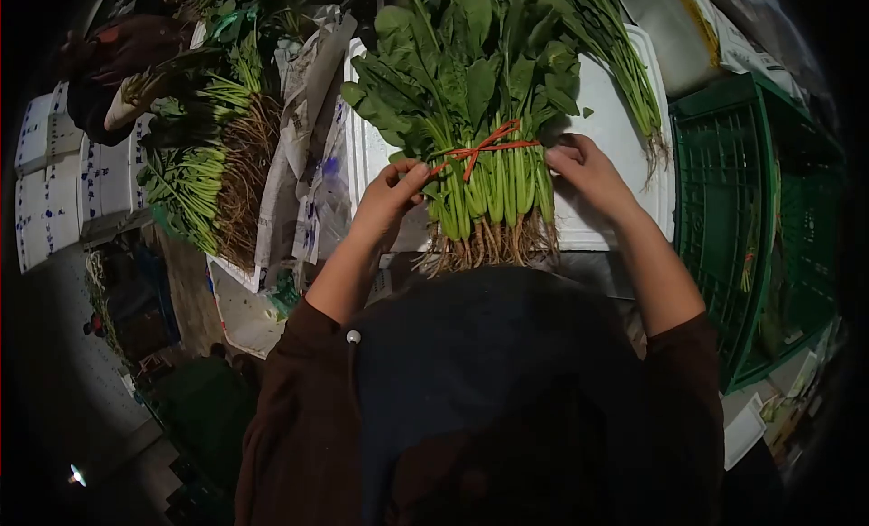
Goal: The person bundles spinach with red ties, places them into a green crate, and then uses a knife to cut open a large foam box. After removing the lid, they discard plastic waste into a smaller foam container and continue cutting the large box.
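A large bunch of spinach (480, 155) lies on a white foam board (656, 82), leaves pointing away from me and roots towards my body. A red tie (480, 151) crosses its stems, with loose ends showing at the front. At the bunch's left side, my left hand (394, 196) pinches the left part of the red tie between thumb and fingers. My right hand (587, 171) rests against the right side of the stems by the tie, fingers curled; what its fingertips hold is too small to make out.
More loose spinach (625, 64) lies at the board's upper right. A green crate (724, 209) stands on the right. Rooted greens (231, 164) are piled on the left near white boxes (54, 182). Another person's dark sleeve (127, 46) shows at the upper left.
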Tool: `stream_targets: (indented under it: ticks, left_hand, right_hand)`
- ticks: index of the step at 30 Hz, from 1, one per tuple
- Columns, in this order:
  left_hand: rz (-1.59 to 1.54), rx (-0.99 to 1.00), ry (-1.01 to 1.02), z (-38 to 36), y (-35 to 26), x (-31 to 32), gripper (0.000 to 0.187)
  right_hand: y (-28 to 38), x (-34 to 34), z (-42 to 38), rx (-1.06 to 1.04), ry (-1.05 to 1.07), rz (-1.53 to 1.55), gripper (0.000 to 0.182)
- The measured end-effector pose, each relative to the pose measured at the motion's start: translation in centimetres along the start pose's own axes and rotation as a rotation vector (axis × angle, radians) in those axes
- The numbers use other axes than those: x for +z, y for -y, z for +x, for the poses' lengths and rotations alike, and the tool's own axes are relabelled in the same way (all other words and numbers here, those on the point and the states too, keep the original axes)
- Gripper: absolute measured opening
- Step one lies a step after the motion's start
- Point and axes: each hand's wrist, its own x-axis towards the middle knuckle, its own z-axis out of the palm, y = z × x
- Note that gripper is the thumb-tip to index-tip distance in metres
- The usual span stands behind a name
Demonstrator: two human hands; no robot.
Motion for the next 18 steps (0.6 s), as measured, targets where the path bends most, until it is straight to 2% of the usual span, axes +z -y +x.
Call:
stream_targets:
  ticks: [2, 3, 5, 6, 7, 10, 12, 14, 15, 16, 18]
  left_hand:
    - [-0.053, -0.07, 0.109, 1.4, 1.2, 0.3, 0.051]
    - [-0.05, -0.059, 0.12, 1.6, 1.4, 0.2, 0.051]
    - [0.005, -0.15, 0.07, 2.7, 0.7, 0.6, 0.053]
    - [0.024, -0.103, 0.037, 2.3, -0.1, 1.5, 0.056]
    - [-0.075, -0.102, 0.19, 3.2, 0.5, 1.1, 0.057]
    - [-0.117, -0.027, 0.339, 2.0, -0.9, 1.6, 0.061]
    - [-0.037, -0.033, 0.323, 1.8, -0.5, -0.3, 0.065]
    - [0.282, -0.079, -0.03, 3.2, 0.5, -3.1, 0.074]
    - [0.072, -0.067, 0.143, 3.9, 1.2, -4.6, 0.085]
    - [0.087, -0.064, 0.158, 3.5, 0.8, -4.6, 0.085]
    - [0.029, 0.068, 0.17, 2.7, 0.3, -4.6, 0.091]
  right_hand:
    - [1.4, 0.5, 0.5, 0.223, 0.23, 0.0, 0.061]
    - [1.6, 1.5, 0.3, 0.251, 0.282, 0.158, 0.065]
    - [1.4, 3.1, 1.0, 0.205, 0.352, 0.279, 0.061]
    - [1.3, 3.9, 1.3, 0.208, 0.418, 0.255, 0.057]
    - [1.3, 4.2, 1.5, 0.207, 0.452, 0.229, 0.054]
    - [2.6, 5.4, -0.3, 0.027, 0.38, 0.297, 0.047]
    - [1.2, 6.3, -0.2, -0.142, 0.347, 0.258, 0.044]
    - [2.3, 6.7, -1.6, -0.129, 0.301, 0.123, 0.042]
    - [2.7, 7.1, -2.4, -0.117, 0.275, 0.058, 0.039]
    - [3.8, 7.0, -3.5, -0.125, 0.258, 0.068, 0.039]
    - [5.7, 6.5, -5.9, -0.284, 0.182, -0.092, 0.04]
